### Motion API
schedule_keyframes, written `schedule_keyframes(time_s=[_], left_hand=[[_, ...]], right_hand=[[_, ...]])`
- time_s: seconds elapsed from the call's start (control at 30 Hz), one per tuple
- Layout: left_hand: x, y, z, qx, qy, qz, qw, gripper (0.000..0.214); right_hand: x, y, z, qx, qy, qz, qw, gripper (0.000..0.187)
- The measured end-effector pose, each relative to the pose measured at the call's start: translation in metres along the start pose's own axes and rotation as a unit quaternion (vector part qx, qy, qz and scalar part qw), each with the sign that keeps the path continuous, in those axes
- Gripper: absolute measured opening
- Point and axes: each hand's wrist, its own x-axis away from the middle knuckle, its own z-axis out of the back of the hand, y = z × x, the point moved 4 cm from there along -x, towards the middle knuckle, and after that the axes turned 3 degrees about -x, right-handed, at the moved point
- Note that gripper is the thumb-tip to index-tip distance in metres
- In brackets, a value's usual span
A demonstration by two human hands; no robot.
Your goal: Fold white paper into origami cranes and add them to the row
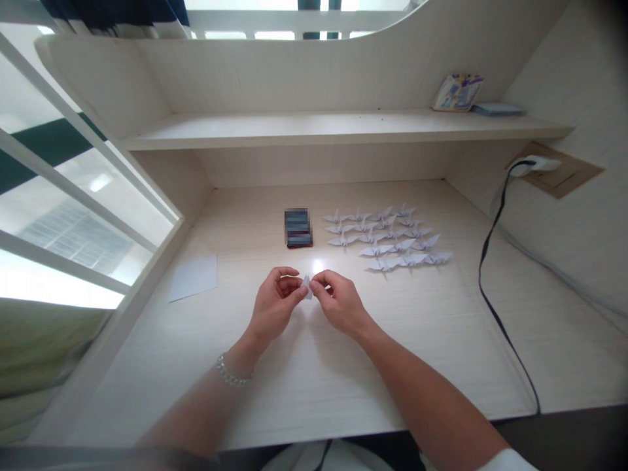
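Between my two hands is a small folded piece of white paper [307, 288], held just above the desk. My left hand [279, 297] pinches its left side between thumb and fingers; a chain bracelet circles that wrist. From the other side, my right hand [339, 299] grips the paper's right edge with thumb and forefinger. The fingers hide part of the folds. Beyond my right hand, several folded white paper cranes [387, 235] stand in rows. Flat on the desk to the left lies a sheet of white paper [195, 278].
A dark phone-like object [298, 227], blurred out, lies behind my hands. On the right, a black cable [483, 261] runs from a wall socket [557, 169] down across the desk. The shelf [294, 124] above carries a small box [457, 93]. White rails [73, 176] border the left side.
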Motion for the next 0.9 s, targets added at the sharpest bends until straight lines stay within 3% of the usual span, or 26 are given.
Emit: schedule_keyframes(time_s=[0.27, 0.5, 0.8, 0.9], left_hand=[[-0.002, 0.004, 0.003, 0.006, -0.014, 0.017, 1.000, 0.037], [-0.001, 0.000, 0.001, 0.005, -0.095, 0.072, 0.993, 0.036], [-0.003, 0.000, 0.005, 0.021, -0.080, 0.047, 0.995, 0.024], [-0.003, 0.000, 0.005, 0.016, -0.071, 0.041, 0.997, 0.022]], right_hand=[[-0.003, 0.004, 0.001, -0.080, -0.022, -0.024, 0.996, 0.018], [-0.008, 0.018, 0.000, -0.242, -0.086, -0.100, 0.961, 0.023], [-0.005, 0.012, -0.004, -0.359, -0.110, -0.110, 0.920, 0.023], [-0.005, 0.013, -0.005, -0.363, -0.101, -0.117, 0.919, 0.024]])
